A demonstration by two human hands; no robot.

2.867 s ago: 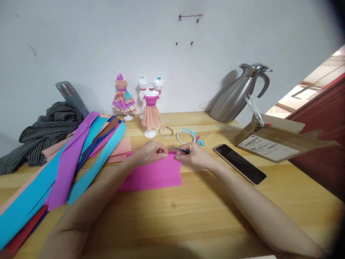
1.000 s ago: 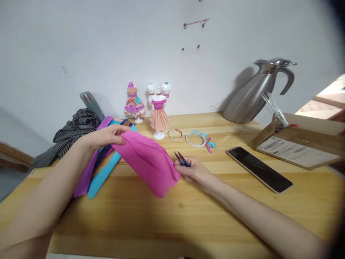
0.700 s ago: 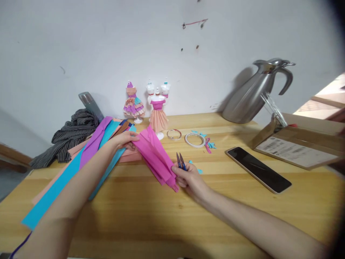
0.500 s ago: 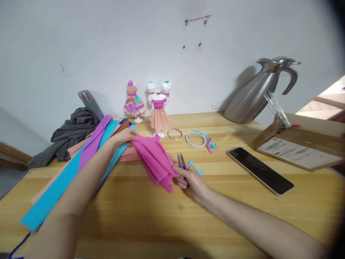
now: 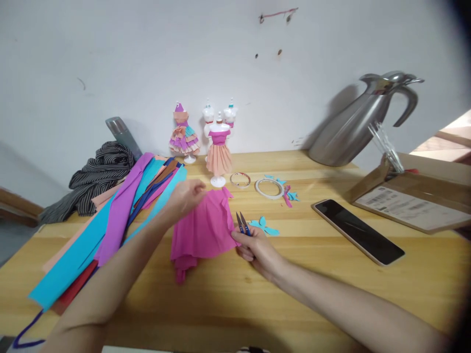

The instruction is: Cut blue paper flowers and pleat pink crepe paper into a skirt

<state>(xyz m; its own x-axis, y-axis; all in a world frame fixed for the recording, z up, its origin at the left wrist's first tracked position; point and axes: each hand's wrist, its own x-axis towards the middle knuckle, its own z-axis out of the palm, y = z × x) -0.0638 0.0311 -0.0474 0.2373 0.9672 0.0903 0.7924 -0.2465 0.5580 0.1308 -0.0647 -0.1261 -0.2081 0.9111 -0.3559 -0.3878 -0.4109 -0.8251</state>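
Observation:
A pink cloth [image 5: 206,230], thin and crinkled, spreads over the table in front of me, with its lower left corner bunched. My right hand [image 5: 257,247] is closed around small blue-handled thread snips [image 5: 243,225], blades pointing up, and also pinches the right edge of the cloth. Above the cloth's upper left part is my left hand [image 5: 186,198], its fingers curled and smeared by motion. Whether it grips the cloth I cannot tell. Turquoise scraps [image 5: 265,226] lie just beyond the snips.
Coloured strips [image 5: 117,215] and a striped cloth [image 5: 99,171] lie at left. Small mannequins [image 5: 219,147], some in little dresses, stand at the back with a bracelet [image 5: 240,180] and tape roll [image 5: 270,188] nearby. At right are a phone [image 5: 358,230], a cardboard box [image 5: 415,196] and a steel jug [image 5: 349,127].
My left hand has moved right and off the cloth's left end. The pink cloth has opened out, its left part dropping lower. My right hand still holds the snips and the edge.

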